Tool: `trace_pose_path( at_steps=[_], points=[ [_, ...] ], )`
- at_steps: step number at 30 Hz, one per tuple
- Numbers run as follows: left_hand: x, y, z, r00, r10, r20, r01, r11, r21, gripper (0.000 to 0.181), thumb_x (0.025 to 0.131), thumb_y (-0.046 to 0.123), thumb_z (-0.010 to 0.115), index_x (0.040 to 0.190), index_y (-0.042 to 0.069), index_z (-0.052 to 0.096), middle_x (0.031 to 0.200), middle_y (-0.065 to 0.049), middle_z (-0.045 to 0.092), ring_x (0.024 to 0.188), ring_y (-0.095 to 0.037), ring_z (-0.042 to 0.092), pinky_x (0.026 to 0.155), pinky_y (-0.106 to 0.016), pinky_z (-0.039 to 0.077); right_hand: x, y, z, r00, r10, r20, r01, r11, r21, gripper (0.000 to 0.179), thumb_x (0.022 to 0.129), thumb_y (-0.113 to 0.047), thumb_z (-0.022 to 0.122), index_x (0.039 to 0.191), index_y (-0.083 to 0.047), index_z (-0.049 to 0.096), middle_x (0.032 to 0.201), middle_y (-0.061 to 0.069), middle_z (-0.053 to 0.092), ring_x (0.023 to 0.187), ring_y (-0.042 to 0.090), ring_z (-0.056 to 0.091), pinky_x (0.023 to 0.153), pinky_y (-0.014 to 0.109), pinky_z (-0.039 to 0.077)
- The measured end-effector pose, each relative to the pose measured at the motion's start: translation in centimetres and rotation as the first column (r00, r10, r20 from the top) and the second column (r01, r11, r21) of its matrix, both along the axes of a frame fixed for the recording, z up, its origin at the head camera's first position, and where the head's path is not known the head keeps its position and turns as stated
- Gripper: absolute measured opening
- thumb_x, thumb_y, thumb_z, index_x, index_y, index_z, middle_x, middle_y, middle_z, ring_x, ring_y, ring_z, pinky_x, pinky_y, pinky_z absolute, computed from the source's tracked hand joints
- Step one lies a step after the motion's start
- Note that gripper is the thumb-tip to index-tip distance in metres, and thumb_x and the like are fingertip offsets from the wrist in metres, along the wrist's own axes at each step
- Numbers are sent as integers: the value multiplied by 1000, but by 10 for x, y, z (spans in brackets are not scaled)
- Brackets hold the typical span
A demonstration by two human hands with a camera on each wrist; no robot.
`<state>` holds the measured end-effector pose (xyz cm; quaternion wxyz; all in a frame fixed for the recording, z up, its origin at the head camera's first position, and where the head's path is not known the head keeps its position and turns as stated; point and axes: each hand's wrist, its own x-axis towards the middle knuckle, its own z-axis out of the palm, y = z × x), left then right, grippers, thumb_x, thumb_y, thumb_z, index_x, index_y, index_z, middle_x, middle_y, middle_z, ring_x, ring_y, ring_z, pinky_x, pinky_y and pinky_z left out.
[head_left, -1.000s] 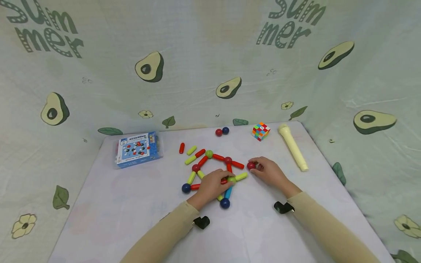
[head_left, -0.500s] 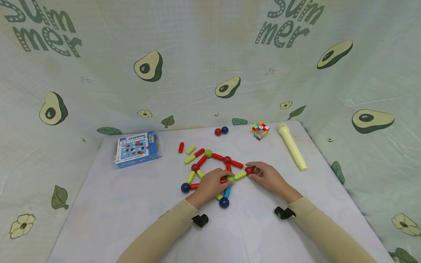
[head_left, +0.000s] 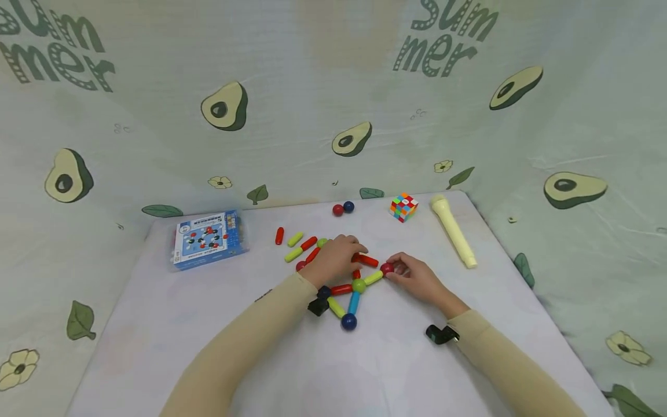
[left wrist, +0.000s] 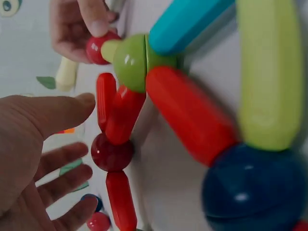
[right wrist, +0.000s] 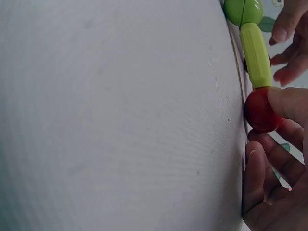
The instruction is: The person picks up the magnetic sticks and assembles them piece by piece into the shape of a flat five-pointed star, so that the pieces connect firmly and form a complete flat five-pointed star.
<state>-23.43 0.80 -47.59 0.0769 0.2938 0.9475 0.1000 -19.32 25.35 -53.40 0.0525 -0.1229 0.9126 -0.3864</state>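
Note:
My right hand (head_left: 419, 282) pinches a red ball (head_left: 387, 269) between thumb and fingers. That ball touches the end of a yellow-green rod (right wrist: 256, 55), whose other end joins a green ball (head_left: 359, 285). From the green ball also run red rods (left wrist: 190, 115) and a light blue rod (head_left: 354, 302), the blue one reaching a navy ball (head_left: 349, 322). Over the far part of this ball-and-rod frame, my left hand (head_left: 335, 260) has its fingers spread, beside a dark red ball (left wrist: 113, 151) and apart from it in the left wrist view. The hand hides some joints.
Loose red and yellow-green rods (head_left: 295, 238) lie behind the frame. Farther back are a red ball (head_left: 337, 210), a navy ball (head_left: 348, 207) and a puzzle cube (head_left: 403, 207). A cream stick (head_left: 453, 230) lies at right, a blue picture box (head_left: 207, 240) at left.
My right hand brought the red ball to the yellow-green rod's end and still holds it there. My left hand let go of the green ball and moved away from me toward the dark red ball.

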Motion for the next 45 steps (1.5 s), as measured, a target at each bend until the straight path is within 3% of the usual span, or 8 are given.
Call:
trace_pose_path(
  at_steps=[3, 11, 18, 23, 28, 31, 36, 45],
  points=[
    [-10, 6, -3, 999, -34, 38, 36, 998, -59, 38, 97, 33, 70, 135, 26, 67, 131, 3, 63, 119, -19, 55, 101, -38, 48, -1, -3, -2, 1000, 13, 4, -13, 1000, -2, 35, 95, -30, 74, 124, -15, 62, 100, -3, 65, 90, 16, 60, 81, 32, 54],
    [-22, 22, -8, 996, -19, 91, 27, 996, -86, 30, 97, 27, 71, 127, 23, 72, 113, 6, 69, 99, -15, 54, 89, -30, 51, 1, -4, -2, 1000, 2, -29, -1, 1000, 26, 35, 95, -28, 74, 126, -18, 61, 101, -4, 64, 88, 14, 60, 79, 33, 54],
    [-24, 28, -9, 994, -15, 108, 26, 995, -101, 31, 96, 29, 73, 127, 25, 73, 113, 6, 70, 94, -14, 54, 74, -24, 49, 2, -3, 1, 997, 21, -78, -18, 999, 41, 35, 96, -26, 73, 128, -19, 62, 108, -5, 65, 85, 12, 58, 75, 32, 52],
    [-20, 25, -10, 994, -16, 104, 26, 995, -99, 32, 97, 30, 71, 129, 25, 72, 116, 5, 68, 98, -16, 53, 80, -27, 50, 1, -4, 1, 996, 31, -79, -27, 998, 59, 37, 96, -25, 73, 131, -20, 62, 108, -4, 64, 84, 13, 57, 74, 31, 51],
    [-2, 19, -12, 1000, 0, -1, 0, 1000, -1, 31, 98, 33, 70, 127, 22, 71, 124, 1, 64, 110, -19, 55, 96, -35, 50, 3, -6, 3, 995, 55, -84, -48, 996, 80, 41, 96, -24, 72, 135, -19, 62, 105, -3, 64, 86, 14, 56, 74, 32, 51],
    [18, 16, -15, 998, 54, -42, -51, 996, 78, 33, 95, 36, 72, 123, 18, 70, 117, -1, 63, 102, -18, 57, 90, -32, 52, 5, -5, 3, 994, 58, -90, -49, 994, 94, 41, 96, -24, 72, 136, -19, 62, 108, -3, 64, 87, 14, 56, 75, 32, 51],
    [47, 10, -28, 994, 113, 3, -112, 986, 127, 37, 90, 43, 77, 114, 16, 66, 102, 2, 56, 86, -13, 53, 74, -25, 51, 7, -5, 4, 995, 48, -87, -39, 994, 104, 37, 96, -22, 72, 131, -17, 63, 109, -2, 65, 88, 14, 56, 75, 32, 51],
    [60, 1, -35, 996, 83, 36, -88, 983, 160, 31, 91, 42, 76, 106, 19, 64, 89, 6, 52, 72, -9, 50, 61, -20, 43, 21, -5, 6, 999, 6, -51, 2, 989, 146, 32, 89, -16, 74, 118, -9, 62, 102, 0, 64, 88, 15, 59, 78, 34, 53]
  ],
)
